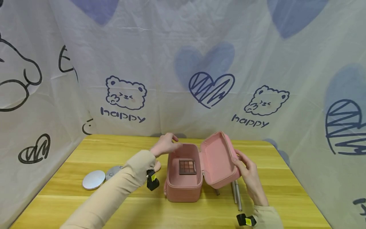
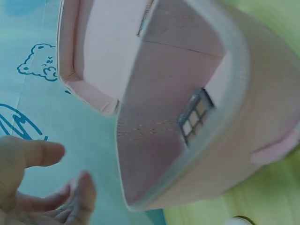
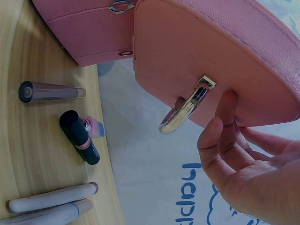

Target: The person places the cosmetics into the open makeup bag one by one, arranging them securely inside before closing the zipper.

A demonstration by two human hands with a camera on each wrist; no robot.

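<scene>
A pink zip case stands upright on the table, its lid swung out to the right. Inside lies an eyeshadow palette with several brown pans, also visible in the left wrist view. My left hand hovers at the case's far left rim, thumb and fingers apart and nothing between them. My right hand holds the lid by its outer edge. In the right wrist view, fingertips touch the lid's outer face beside a gold metal handle.
Left of the case lie a silver round disc, a grey one and a small beige piece. Right of it lie a brownish tube, a black tube, a small pink bottle and two pale slim tubes. A printed curtain hangs behind.
</scene>
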